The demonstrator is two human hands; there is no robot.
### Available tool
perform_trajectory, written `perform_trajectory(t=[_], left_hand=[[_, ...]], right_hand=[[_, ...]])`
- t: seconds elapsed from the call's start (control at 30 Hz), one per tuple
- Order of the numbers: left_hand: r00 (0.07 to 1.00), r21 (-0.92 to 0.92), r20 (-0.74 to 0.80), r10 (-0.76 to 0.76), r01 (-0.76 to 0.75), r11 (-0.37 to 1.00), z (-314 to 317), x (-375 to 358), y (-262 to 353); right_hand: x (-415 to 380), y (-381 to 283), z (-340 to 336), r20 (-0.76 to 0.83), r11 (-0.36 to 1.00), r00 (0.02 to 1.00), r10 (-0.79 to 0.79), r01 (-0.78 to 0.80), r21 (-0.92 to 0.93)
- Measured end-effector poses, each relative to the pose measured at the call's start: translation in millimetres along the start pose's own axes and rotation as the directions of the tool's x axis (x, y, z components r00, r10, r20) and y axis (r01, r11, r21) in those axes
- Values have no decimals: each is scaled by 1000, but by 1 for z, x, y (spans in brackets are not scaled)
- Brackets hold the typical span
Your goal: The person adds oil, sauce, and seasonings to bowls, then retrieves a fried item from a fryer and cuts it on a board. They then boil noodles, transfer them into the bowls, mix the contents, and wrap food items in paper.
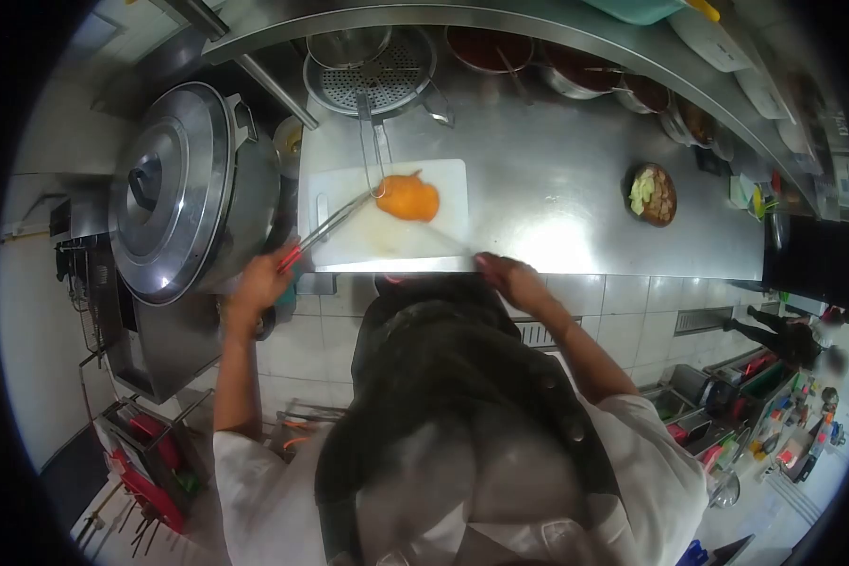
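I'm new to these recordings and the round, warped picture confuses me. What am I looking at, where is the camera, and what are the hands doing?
The one picture comes from a camera worn on a person's head, looking down over their body at a steel kitchen counter; the wide lens bends the edges. No machine here, just two bare hands. The left hand holds red-handled tongs that reach an orange piece of food on a white cutting board. The right hand has a grip on what looks like a knife, blurred, pointing at that food. Also there: a big lidded pot, a strainer and a small bowl of food.
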State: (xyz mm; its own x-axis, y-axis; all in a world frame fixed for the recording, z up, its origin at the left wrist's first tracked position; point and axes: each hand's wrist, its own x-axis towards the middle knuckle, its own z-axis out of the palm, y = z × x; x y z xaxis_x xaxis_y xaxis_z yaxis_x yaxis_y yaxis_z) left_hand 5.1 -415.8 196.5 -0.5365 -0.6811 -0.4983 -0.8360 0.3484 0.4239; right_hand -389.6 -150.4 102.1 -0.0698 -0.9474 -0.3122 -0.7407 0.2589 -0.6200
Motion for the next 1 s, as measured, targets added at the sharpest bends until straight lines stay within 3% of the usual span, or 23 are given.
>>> perform_trajectory(t=[0.13,0.2,0.23,0.3,0.33,0.37,0.4,0.43,0.5,0.53,0.63,0.77,0.83,0.87,0.93,1.0], left_hand=[[997,8,-74,26,-25,1000,26,-18,-3],[996,-41,-94,6,-10,999,36,-28,3],[994,-86,-111,-11,1,996,40,-31,6],[994,-171,-113,-1,-19,985,54,-31,14],[988,-184,-157,3,-32,982,60,-27,22],[979,-195,-202,7,-47,980,63,-22,30],[989,-216,-102,-104,81,973,60,-17,41],[989,-217,-104,-101,77,973,60,-17,41],[999,-205,-51,11,-21,978,61,-17,38],[986,-201,-141,85,-112,973,72,-20,30],[997,-125,-76,23,-32,992,81,-36,24],[995,-91,-89,-46,37,995,61,-57,53],[996,-67,0,-93,93,993,51,-67,61],[999,-56,-28,-33,31,998,54,-71,55],[999,-68,-29,-28,26,997,57,-76,57],[1000,-77,-23,-14,12,997,66,-81,56]], right_hand=[[-4,-3,-59,-115,991,986,-121,126,36],[-5,-11,-89,55,976,998,29,-41,214],[2,-7,-89,23,954,991,130,-132,269],[22,-9,-83,-141,944,967,211,-164,286],[32,6,-65,-245,981,964,100,-55,184],[44,7,-55,-160,975,984,75,-39,219],[51,3,-40,-195,984,981,24,12,181],[57,-3,-30,-225,988,974,-29,61,139],[63,-14,-16,-213,991,977,-29,56,123],[65,-18,-12,-196,992,980,-30,53,111],[64,-26,-2,-242,994,964,-111,106,-35],[63,-29,9,-234,996,971,-39,20,-84],[61,-36,6,-245,994,967,-75,52,-99],[59,-40,2,-240,993,967,-83,59,-105],[49,-55,-5,-130,997,991,32,-40,-58],[42,-57,-5,-72,998,997,3,-7,-65]])
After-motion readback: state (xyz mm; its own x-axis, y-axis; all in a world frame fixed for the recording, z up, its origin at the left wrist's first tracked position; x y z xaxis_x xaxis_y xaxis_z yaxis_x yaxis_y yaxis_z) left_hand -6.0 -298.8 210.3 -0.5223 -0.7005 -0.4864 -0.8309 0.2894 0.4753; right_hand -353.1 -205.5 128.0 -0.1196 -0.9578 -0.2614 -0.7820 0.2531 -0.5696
